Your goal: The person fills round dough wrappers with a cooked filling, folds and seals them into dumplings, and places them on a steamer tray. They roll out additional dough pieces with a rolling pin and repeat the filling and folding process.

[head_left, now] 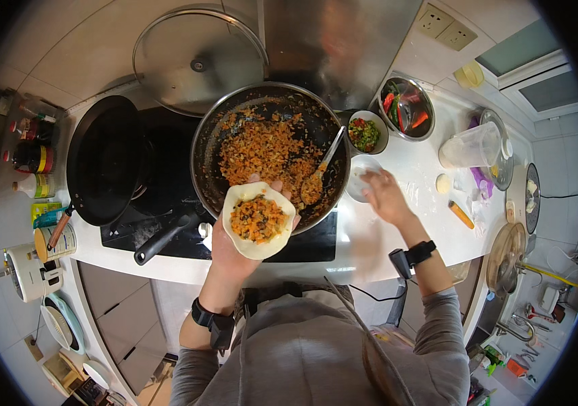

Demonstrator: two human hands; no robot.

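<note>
A round dough wrapper (228, 223) lies on my left hand (233, 254), with an orange, finely chopped filling (258, 221) heaped in its middle. Beneath and behind it stands a wide pan (202, 167) of the same chopped filling. A metal spoon (333, 147) rests in that pan, its bowl full of filling. Over a small, pale translucent dish (365, 170) on the counter hovers my right hand (383, 195), fingers spread and nothing held; whether its fingertips touch the dish I cannot tell.
Right of the pan are a bowl of chopped vegetables (365, 133), a steel bowl with peppers (423, 129), a plastic jug (471, 147), a dough ball (443, 183) and a small wooden rolling pin (461, 214). An empty black frying pan (103, 162) stands left; a glass lid (197, 45) leans behind.
</note>
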